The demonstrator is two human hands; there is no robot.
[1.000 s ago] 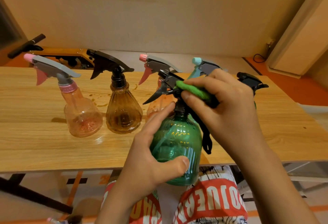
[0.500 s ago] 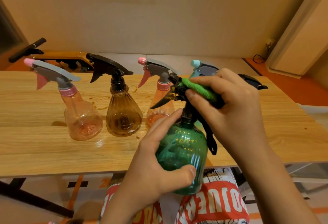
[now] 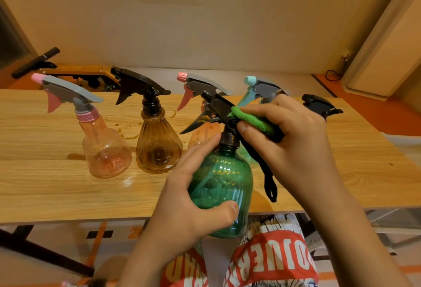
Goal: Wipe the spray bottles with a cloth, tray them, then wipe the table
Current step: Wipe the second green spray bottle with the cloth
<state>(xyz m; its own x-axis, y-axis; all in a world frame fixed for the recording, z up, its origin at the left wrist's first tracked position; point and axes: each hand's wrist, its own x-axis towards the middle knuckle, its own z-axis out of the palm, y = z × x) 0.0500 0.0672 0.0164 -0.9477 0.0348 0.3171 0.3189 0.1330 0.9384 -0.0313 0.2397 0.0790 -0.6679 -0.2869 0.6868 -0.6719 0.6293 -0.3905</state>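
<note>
Currently: green bottle (image 3: 223, 179), mid-wipe, held at the tabletop (image 3: 57, 191) near edge. Your left hand (image 3: 189, 200) grips its body; your right hand (image 3: 293, 141) pinches the cloth (image 3: 250, 119) against its top. Remaining, likely: other bottles (image 3: 159, 147), traying, tabletop wipe.

We see only the heads of the teal-nozzled bottle (image 3: 264, 88) and the black sprayer (image 3: 319, 105), because the right hand (image 3: 296, 141) hides most of each body.

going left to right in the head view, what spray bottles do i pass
clear pink plastic bottle with grey sprayer → ribbed amber bottle with black sprayer → ribbed green bottle gripped in the left hand → teal-nozzled grey sprayer → black sprayer head at far right
</note>
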